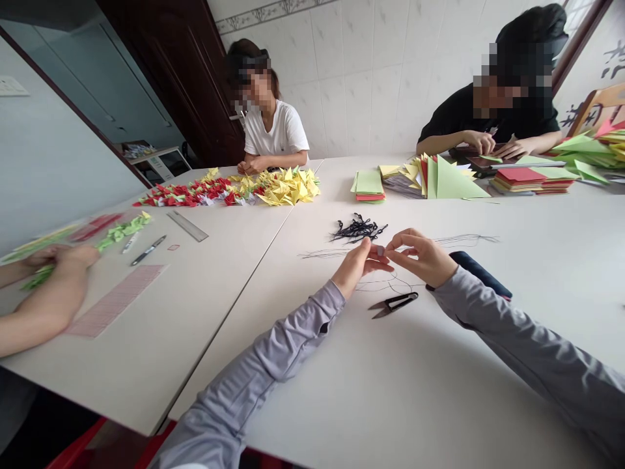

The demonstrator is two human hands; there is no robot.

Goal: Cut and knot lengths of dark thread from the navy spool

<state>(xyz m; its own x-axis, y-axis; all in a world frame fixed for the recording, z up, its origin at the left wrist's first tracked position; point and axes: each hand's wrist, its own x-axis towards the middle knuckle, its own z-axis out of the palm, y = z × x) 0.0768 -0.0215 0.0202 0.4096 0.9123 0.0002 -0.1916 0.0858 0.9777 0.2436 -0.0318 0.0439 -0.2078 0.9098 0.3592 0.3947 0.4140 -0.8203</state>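
Note:
My left hand (359, 266) and my right hand (424, 258) meet over the white table, fingertips pinched close together. Thin dark thread (390, 284) runs from below my fingers in loose loops. A small grey piece (381, 250) shows at the left fingertips; its kind is too small to tell. Just beneath my hands lie black-handled thread snips (394, 304), blades apart and pointing left. Beyond them sits a pile of short knotted black cords (359, 228). Under my right wrist rests a dark blue roll (481, 273), partly covered by my sleeve.
Loose dark threads (466, 240) spread on either side. Folded red and yellow paper shapes (288, 187) heap at the far left, near a person in white. Paper stacks (370, 185) stand before a person in black. At left, another person's hands hold green paper (122, 231) near a ruler (188, 227).

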